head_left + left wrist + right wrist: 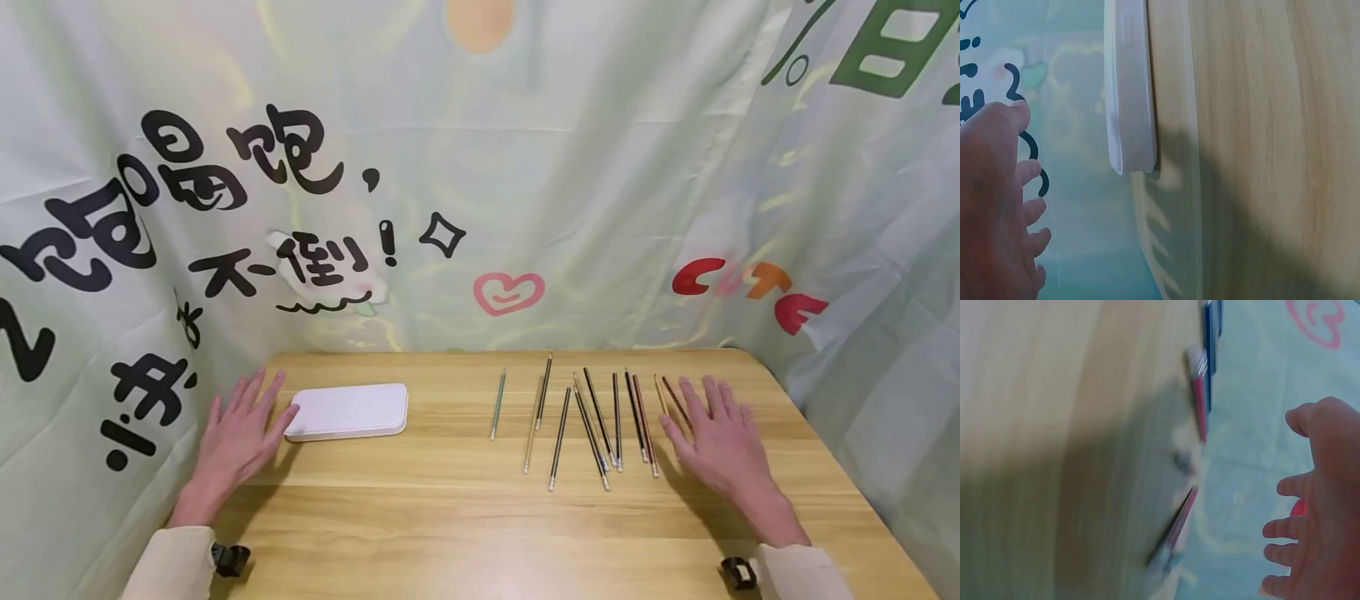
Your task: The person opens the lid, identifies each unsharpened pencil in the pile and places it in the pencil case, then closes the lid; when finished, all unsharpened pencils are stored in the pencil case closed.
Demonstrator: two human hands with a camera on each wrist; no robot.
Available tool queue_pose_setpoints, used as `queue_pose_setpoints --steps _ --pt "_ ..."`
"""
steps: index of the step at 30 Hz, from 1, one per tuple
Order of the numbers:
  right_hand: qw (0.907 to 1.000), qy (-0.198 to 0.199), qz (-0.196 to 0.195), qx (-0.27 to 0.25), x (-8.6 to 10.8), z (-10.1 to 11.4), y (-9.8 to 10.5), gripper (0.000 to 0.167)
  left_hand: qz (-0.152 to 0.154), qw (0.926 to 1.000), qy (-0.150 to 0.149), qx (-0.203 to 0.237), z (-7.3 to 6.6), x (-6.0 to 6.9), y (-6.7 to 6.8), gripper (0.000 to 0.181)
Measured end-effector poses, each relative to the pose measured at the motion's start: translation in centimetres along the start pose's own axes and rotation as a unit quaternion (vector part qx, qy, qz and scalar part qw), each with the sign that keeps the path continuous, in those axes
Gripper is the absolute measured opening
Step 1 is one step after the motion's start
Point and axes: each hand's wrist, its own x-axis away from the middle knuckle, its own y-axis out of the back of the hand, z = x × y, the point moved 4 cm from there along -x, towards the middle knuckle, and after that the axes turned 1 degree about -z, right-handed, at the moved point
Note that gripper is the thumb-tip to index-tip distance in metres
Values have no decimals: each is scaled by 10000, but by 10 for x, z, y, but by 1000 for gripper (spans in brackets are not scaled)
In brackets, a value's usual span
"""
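Note:
A white flat case with rounded corners (pixel 347 411), its lid closed, lies at the left of the table. My left hand (pixel 236 437) is held over the table by the case's left end, fingers spread and holding nothing; in the left wrist view a gap shows between hand and case. Several pencils lie loosely at the middle and right, among them a teal one (pixel 498 404), a black one (pixel 559 439) and a dark red one (pixel 646 427). Above the rightmost pencils hovers my right hand (pixel 723 437), fingers extended, hiding parts of them.
The wooden table (pixel 450 533) has a rounded far right corner. A printed cloth (pixel 585 192) hangs behind it and along both sides, close to the table's edges. Dark wrist devices sit at both cuffs.

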Motion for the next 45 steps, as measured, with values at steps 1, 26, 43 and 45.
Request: queue_pose_setpoints --steps 1,26,43,45 --pt "10000 48 -34 -53 -1 6 -1 73 -25 10000 -24 40 0 0 0 69" --pt "9485 1110 229 -2958 -57 214 -82 76 507 9620 591 2618 9 -7 -52 102" --pt "9189 1179 1221 -3560 -77 299 -132 86 576 9512 396 3006 -16 -16 -65 102" --pt "9197 1148 1300 -3522 -79 298 -135 86 619 9490 351 3070 -24 -17 -68 100"
